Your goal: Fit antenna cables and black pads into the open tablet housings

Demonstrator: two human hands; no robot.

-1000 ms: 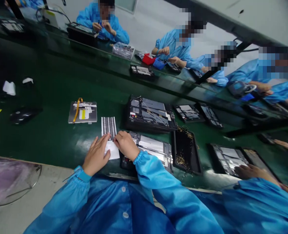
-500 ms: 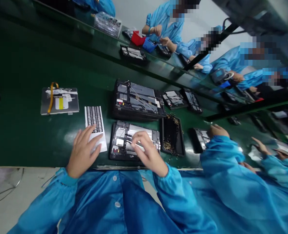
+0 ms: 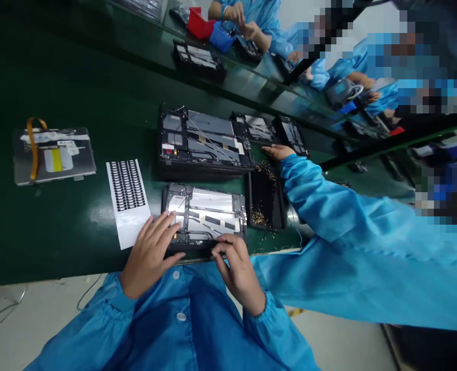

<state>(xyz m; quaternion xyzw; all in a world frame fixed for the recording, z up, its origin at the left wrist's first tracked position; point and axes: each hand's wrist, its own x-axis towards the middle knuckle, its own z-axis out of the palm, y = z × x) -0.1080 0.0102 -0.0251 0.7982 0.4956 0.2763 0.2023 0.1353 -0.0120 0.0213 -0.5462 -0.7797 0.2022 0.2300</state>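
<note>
An opened tablet-like device (image 3: 215, 203), with silver battery plates and black strips in a dark frame, lies in front of me. My left hand (image 3: 148, 260) is open, its fingers spread over the left end of this device. At the front edge, right of the middle, is my right hand (image 3: 241, 270), thumb and index finger pinched together. Whatever is between those fingertips is too small to make out. Left of the device lies a white sticker sheet (image 3: 132, 228) with rows of small black stickers at its upper part.
Behind the device stands a stack of similar devices (image 3: 207, 167). A black tray (image 3: 265, 198) with small brass-coloured parts lies to the right. A co-worker's arm (image 3: 313, 201) reaches past it. Far left is a flat metallic panel (image 3: 54, 154) with an orange ribbon cable.
My right hand has moved from the sticker sheet to the device's front edge. My left hand has left the sheet for the device's left end. A co-worker's arm now reaches in from the right.
</note>
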